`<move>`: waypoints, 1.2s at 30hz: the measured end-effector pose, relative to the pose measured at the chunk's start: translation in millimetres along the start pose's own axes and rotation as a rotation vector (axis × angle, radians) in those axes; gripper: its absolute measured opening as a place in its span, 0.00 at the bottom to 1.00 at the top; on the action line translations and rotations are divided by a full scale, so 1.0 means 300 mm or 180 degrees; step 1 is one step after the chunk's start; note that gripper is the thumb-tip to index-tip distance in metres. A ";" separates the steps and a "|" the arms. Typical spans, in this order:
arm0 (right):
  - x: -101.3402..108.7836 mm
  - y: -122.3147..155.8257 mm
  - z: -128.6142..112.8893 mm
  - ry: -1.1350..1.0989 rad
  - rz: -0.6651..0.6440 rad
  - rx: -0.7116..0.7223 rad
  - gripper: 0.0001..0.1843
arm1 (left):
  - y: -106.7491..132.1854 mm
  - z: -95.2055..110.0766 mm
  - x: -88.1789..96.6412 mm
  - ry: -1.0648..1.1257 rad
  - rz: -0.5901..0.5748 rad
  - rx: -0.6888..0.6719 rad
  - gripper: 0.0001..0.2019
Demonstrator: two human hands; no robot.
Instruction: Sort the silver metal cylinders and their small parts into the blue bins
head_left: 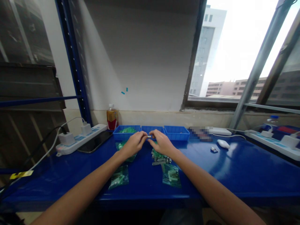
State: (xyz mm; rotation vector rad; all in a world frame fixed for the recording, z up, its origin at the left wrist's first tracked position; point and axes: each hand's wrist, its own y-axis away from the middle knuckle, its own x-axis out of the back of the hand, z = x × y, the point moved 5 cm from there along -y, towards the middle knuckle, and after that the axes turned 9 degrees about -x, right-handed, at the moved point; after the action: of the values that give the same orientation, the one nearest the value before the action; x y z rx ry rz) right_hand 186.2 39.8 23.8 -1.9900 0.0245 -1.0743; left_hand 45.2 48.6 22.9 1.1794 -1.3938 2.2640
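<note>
My left hand (134,144) and my right hand (161,143) meet above the middle of the blue table. Between their fingertips is a small, pale, thin piece (148,136), too small to name, pinched from both sides. Under my right hand lies a pile of silvery metal cylinders (161,161) mixed with green pieces. A green-tinted clear bag (120,145) lies partly hidden behind my left hand. Nearer the front edge are two small clear bags with metal and pale green parts inside, a left bag (119,177) and a right bag (172,175).
Three blue bins stand along the wall: a left bin (114,135) with green pieces, a middle bin (152,127) and a right bin (177,135). A drink bottle (112,117), phone (95,142) and power strip (77,140) stand left. Earbud case (223,143) and another power strip (274,143) lie right.
</note>
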 end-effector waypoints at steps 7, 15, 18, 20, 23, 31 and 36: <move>0.007 -0.003 -0.011 0.0121 0.0053 0.0055 0.04 | 0.001 0.009 0.007 0.0004 -0.0061 0.0034 0.13; 0.009 -0.004 -0.007 0.0091 0.0069 0.0004 0.09 | 0.003 0.009 0.002 -0.0004 -0.0003 -0.0111 0.11; 0.017 -0.003 -0.007 -0.0050 0.0127 -0.0039 0.06 | 0.001 0.017 0.006 -0.0044 -0.0022 -0.0089 0.12; 0.023 -0.003 -0.013 -0.0109 0.0152 -0.0006 0.09 | -0.002 0.022 0.009 -0.0063 -0.0054 -0.0083 0.13; 0.026 -0.006 -0.020 -0.0071 0.0134 0.0116 0.07 | -0.005 0.023 0.010 -0.0102 -0.0113 -0.0043 0.15; 0.028 -0.017 0.160 0.0442 0.0417 -0.0450 0.07 | 0.012 0.031 -0.050 0.0069 -0.0986 -0.0160 0.09; 0.037 -0.007 0.291 0.0794 0.0410 -0.1039 0.08 | 0.028 0.061 -0.073 0.0192 -0.1385 -0.0544 0.07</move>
State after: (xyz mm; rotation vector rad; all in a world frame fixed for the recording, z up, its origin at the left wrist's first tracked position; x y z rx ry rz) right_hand 253.1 95.3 9.3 -2.0908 0.4819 -1.2907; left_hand 64.2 33.6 5.5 1.2076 -1.1466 1.8286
